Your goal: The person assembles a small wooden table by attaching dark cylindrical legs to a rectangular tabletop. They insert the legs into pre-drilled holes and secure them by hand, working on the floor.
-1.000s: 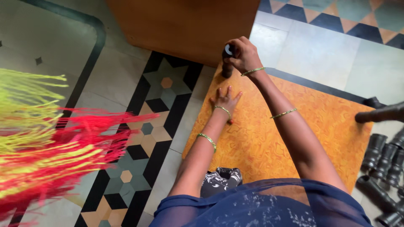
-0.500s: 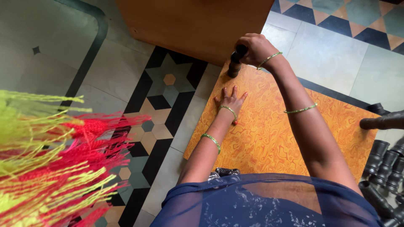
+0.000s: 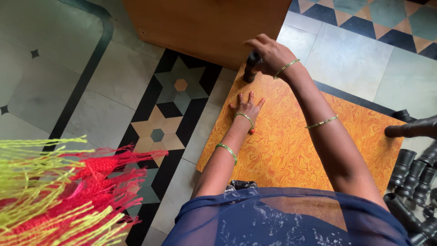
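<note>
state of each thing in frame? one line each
Right hand: closed around the black leg, near the board's far corner.
Black leg: upright, gripped, on the board.
Left hand: flat, fingers spread, pressing the board.
Orange board: lying flat on the floor.
Spare legs: lying loose at right.

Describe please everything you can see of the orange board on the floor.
The orange board is a flat panel with a swirling marbled pattern in orange and yellow, glossy like laminate. It lies flat on the tiled floor, one corner toward a plain wooden panel. The left hand presses flat on it; the right hand holds a dark turned leg upright at its corner.
</note>
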